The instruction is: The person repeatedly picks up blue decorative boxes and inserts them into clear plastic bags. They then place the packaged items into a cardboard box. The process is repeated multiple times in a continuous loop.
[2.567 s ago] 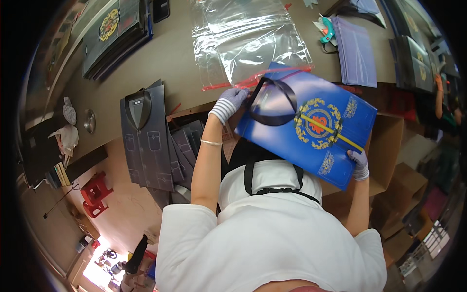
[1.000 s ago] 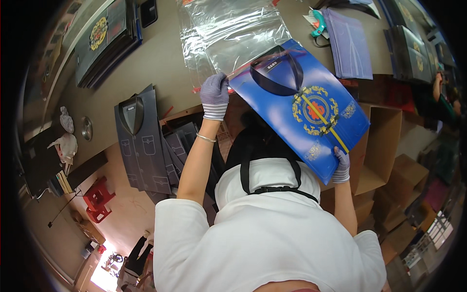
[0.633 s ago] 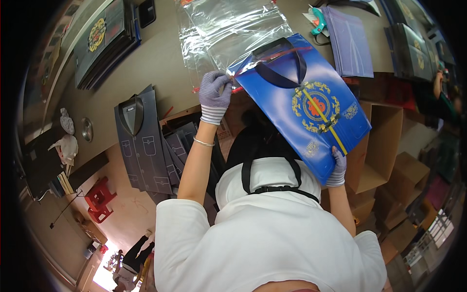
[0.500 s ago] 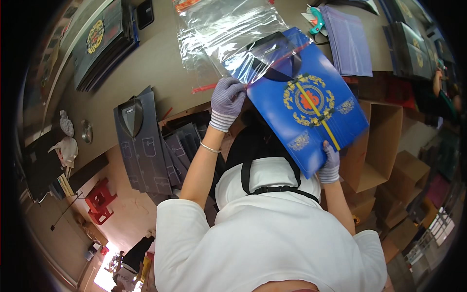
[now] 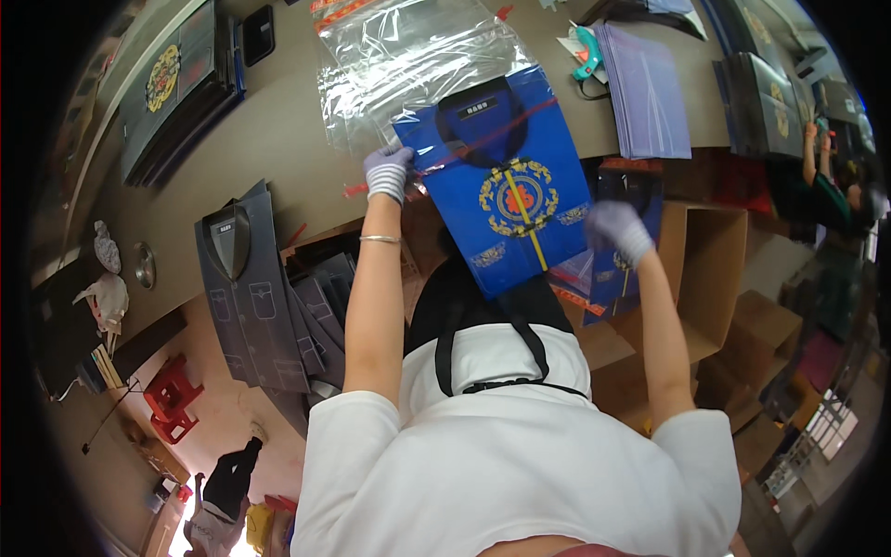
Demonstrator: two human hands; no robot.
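A blue shirt-shaped paper bag (image 5: pixel 566 181) with a black collar shape and a round gold-and-red emblem leans over the table's near edge. Its upper part lies under the red-edged mouth of a clear plastic bag (image 5: pixel 357 102). My left hand (image 5: pixel 390 172), in a purple-and-white striped glove, is closed at the plastic mouth beside the bag's left edge. My right hand (image 5: pixel 617 227), gloved alike, is beside the blue bag's right edge. Motion smears its fingers, so I cannot tell if it touches the bag.
Another blue bag (image 5: pixel 636 190) hangs or stands at right, by an open cardboard box (image 5: pixel 710 269). Dark shirt-shaped bags (image 5: pixel 255 306) lean at the table's left edge. A purple stack (image 5: pixel 645 93), a teal tool (image 5: pixel 587 54) and a phone (image 5: pixel 259 35) lie on the table (image 5: pixel 278 121).
The blue bag has shifted left and turned more upright, with its top under the plastic. My right hand has left its lower corner and moved up. My left hand has shifted left.
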